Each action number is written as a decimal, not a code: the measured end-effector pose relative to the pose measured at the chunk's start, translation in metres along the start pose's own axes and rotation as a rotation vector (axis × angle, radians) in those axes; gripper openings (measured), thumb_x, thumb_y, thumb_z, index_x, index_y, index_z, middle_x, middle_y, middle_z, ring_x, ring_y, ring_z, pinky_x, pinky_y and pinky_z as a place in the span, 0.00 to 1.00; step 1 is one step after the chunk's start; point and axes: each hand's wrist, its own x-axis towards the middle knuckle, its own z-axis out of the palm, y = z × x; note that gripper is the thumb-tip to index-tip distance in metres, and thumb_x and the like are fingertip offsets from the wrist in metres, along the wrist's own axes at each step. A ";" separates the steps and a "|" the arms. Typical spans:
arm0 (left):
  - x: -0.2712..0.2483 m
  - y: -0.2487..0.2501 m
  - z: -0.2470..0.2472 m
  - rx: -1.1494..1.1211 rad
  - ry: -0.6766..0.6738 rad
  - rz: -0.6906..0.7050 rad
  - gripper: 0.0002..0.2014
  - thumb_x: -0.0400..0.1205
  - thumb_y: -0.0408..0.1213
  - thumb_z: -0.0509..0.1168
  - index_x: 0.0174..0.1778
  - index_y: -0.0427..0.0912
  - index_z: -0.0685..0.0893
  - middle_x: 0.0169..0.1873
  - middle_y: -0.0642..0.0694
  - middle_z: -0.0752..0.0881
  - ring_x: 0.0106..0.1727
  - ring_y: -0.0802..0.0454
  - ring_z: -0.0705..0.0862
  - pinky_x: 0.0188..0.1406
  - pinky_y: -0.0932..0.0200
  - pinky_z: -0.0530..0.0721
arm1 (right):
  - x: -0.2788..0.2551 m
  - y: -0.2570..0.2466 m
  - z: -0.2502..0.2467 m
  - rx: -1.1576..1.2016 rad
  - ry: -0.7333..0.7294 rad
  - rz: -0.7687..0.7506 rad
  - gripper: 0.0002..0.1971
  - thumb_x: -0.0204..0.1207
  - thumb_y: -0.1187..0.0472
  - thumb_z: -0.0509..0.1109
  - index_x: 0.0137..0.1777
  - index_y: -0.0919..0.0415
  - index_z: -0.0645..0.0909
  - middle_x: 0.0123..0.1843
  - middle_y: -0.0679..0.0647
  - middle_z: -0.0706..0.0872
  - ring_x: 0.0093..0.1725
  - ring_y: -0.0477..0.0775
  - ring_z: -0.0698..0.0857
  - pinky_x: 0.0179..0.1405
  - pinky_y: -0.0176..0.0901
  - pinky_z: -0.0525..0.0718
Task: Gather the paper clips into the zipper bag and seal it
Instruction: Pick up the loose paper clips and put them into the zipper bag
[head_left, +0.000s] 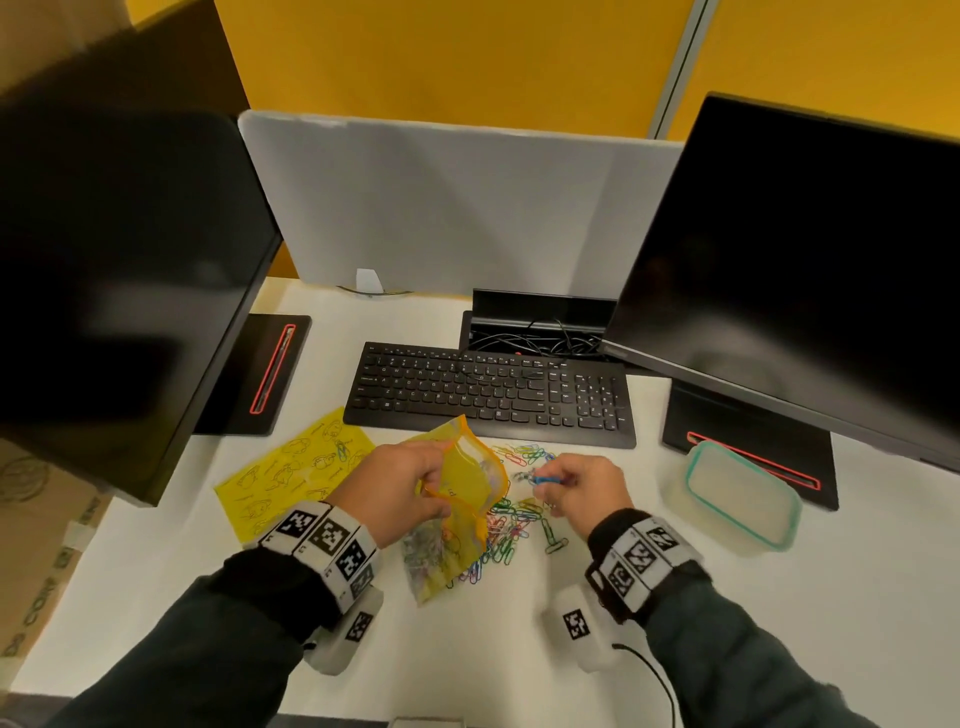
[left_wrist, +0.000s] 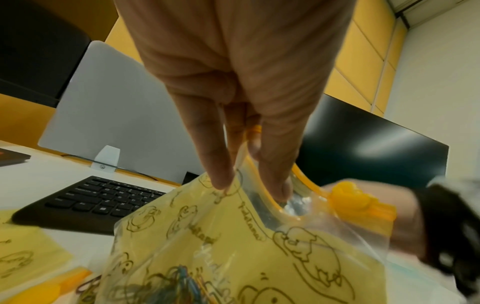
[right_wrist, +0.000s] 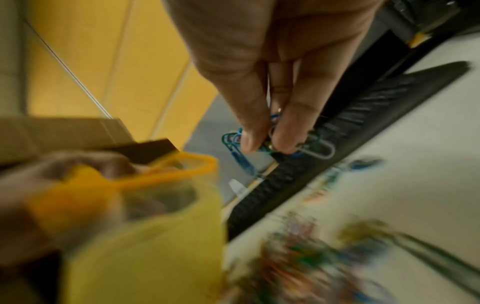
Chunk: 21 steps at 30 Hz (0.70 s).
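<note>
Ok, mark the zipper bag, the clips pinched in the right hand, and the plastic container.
zipper bag (head_left: 470, 480): head view, clear upper panel near its open mouth.
pinched clips (right_wrist: 237, 152): right wrist view, blue clip hanging below the thumb.
plastic container (head_left: 740, 496): head view, middle of its lid.

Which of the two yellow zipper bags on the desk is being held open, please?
The yellow bag gripped at its mouth by the left hand, already holding some clips. The other yellow bag lies flat on the desk left of it, untouched.

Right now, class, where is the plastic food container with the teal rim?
In the head view the food container sits on the white desk to the person's right, in front of the right monitor's base, beyond the right hand.
</note>
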 end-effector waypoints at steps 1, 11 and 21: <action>0.000 0.002 0.000 0.002 -0.006 0.003 0.20 0.67 0.36 0.77 0.23 0.49 0.69 0.73 0.50 0.75 0.72 0.58 0.74 0.67 0.62 0.72 | -0.006 -0.012 -0.003 0.109 -0.009 -0.020 0.11 0.67 0.71 0.76 0.34 0.52 0.84 0.34 0.53 0.85 0.33 0.54 0.83 0.42 0.49 0.89; 0.005 0.016 0.002 0.007 -0.012 0.086 0.21 0.67 0.34 0.76 0.23 0.48 0.68 0.71 0.49 0.77 0.62 0.69 0.72 0.53 0.72 0.68 | -0.019 -0.060 0.011 0.127 -0.203 -0.102 0.16 0.66 0.68 0.78 0.54 0.56 0.84 0.51 0.54 0.87 0.44 0.53 0.86 0.49 0.51 0.88; -0.015 -0.005 -0.007 0.047 0.058 -0.017 0.19 0.66 0.36 0.77 0.24 0.44 0.70 0.72 0.55 0.75 0.62 0.64 0.77 0.45 0.76 0.69 | 0.042 0.008 0.001 -0.799 -0.340 -0.137 0.25 0.79 0.72 0.56 0.76 0.58 0.66 0.75 0.61 0.71 0.72 0.64 0.73 0.72 0.53 0.73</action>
